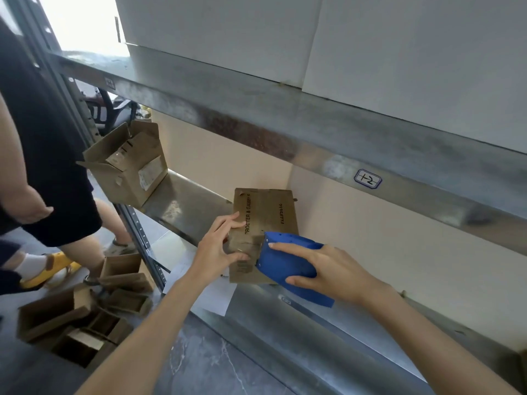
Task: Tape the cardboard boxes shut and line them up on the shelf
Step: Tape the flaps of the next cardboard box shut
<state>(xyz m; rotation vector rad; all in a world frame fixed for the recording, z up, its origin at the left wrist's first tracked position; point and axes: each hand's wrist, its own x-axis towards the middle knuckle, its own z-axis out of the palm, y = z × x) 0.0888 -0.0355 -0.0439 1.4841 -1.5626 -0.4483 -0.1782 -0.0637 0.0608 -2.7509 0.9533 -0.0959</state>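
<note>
A closed brown cardboard box point(268, 215) with black print lies on the metal shelf point(185, 201). My left hand point(219, 246) presses on the box's near left side, thumb and fingers spread on its top. My right hand point(328, 269) grips a blue tape dispenser point(288, 260) whose front end sits on the box's top near its front edge. A second cardboard box point(128, 166) with its flaps open stands at the shelf's left end.
Another person in dark clothes and yellow sandals point(42, 269) stands at the left. Several open cardboard boxes point(77, 317) lie on the floor below. An upper shelf beam point(285, 132) with a label overhangs the work area. A white sheet point(219, 295) lies on the shelf edge.
</note>
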